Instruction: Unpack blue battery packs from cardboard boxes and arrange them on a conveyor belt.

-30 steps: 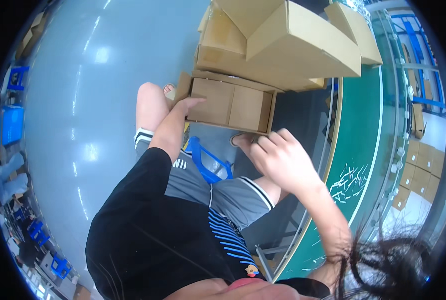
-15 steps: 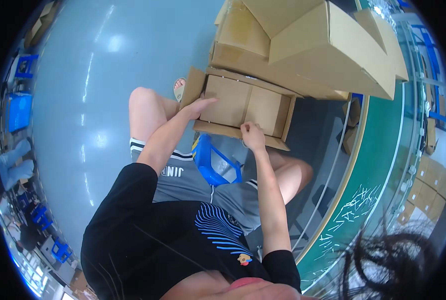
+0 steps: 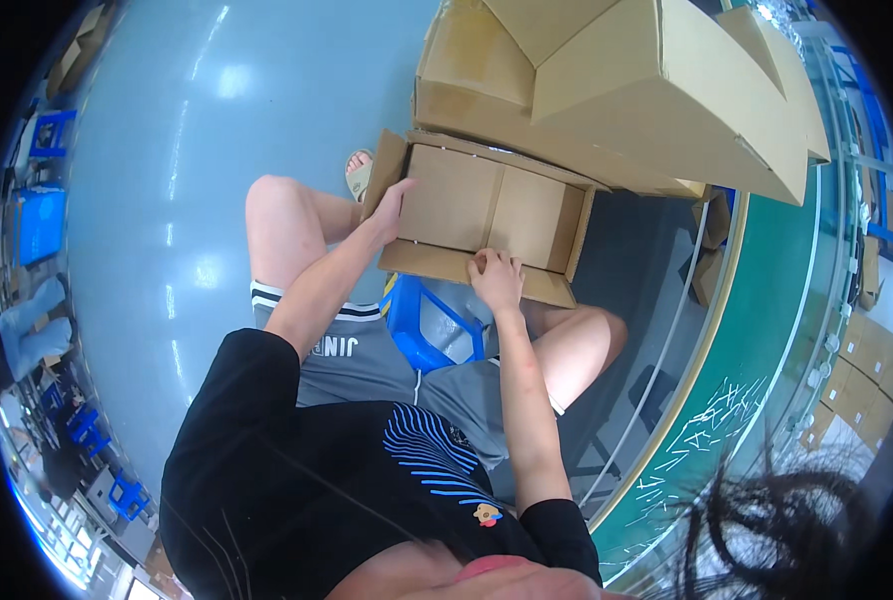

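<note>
An open cardboard box (image 3: 452, 185) sits between my knees, its flaps folded outward and flat brown cardboard covering its inside. At its left end, my left hand (image 3: 391, 214) holds the edge beside the raised left flap (image 3: 384, 170), with the fingertips reaching just inside. My right hand (image 3: 499, 281) is on the near side, its fingers curled over the rim by the near flap (image 3: 429, 262). Both hands are closed on the box. Anything under the right palm is hidden.
Larger open cartons (image 3: 607, 110) stand right behind the box. A blue plastic stool (image 3: 407, 325) is below it. On the right runs a green-topped bench (image 3: 707, 420) strewn with small white sticks. Folded cardboard (image 3: 709, 250) lies under the bench edge.
My left hand has drawn back from inside the box to its left edge. My right hand has shifted slightly left and down, its fingers now spread further over the near rim.
</note>
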Demonstrator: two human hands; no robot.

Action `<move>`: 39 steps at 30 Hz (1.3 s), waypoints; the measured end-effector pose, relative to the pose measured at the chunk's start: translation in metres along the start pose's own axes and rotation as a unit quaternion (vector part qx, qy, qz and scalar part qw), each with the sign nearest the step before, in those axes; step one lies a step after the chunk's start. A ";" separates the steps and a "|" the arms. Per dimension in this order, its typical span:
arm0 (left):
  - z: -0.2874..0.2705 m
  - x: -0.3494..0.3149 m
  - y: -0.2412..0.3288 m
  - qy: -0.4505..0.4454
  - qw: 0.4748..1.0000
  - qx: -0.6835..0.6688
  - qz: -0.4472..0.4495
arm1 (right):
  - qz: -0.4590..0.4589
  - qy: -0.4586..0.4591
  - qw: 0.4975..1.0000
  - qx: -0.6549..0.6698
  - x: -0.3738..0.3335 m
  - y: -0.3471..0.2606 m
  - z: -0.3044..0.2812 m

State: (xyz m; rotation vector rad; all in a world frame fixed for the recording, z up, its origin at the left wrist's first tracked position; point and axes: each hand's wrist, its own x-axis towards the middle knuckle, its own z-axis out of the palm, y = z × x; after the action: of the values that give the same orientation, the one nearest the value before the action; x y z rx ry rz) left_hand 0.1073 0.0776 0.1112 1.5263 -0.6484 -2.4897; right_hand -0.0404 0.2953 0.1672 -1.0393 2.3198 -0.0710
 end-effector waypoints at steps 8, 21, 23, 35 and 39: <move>0.006 0.006 -0.005 0.086 0.993 0.081 0.015 | -0.285 -0.087 0.954 0.042 0.089 -0.038 -0.052; 0.006 -0.029 -0.013 0.032 0.972 0.200 0.118 | -0.581 0.126 0.795 -0.123 0.195 -0.127 -0.014; 0.008 -0.033 -0.009 0.015 0.971 0.223 0.087 | -0.605 0.091 0.766 -0.200 0.197 -0.122 -0.012; 0.014 0.010 -0.027 0.111 0.937 0.315 0.100 | -0.628 0.177 0.736 -0.180 0.191 -0.123 -0.014; 0.018 0.011 -0.009 0.121 0.911 0.372 0.134 | -0.611 0.200 0.744 -0.181 0.184 -0.127 -0.018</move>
State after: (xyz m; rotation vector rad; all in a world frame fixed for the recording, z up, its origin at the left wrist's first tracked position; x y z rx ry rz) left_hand 0.0872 0.0874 0.1054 1.7492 -1.7545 -1.8779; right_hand -0.0614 0.0756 0.1260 -2.8136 1.5287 -0.3895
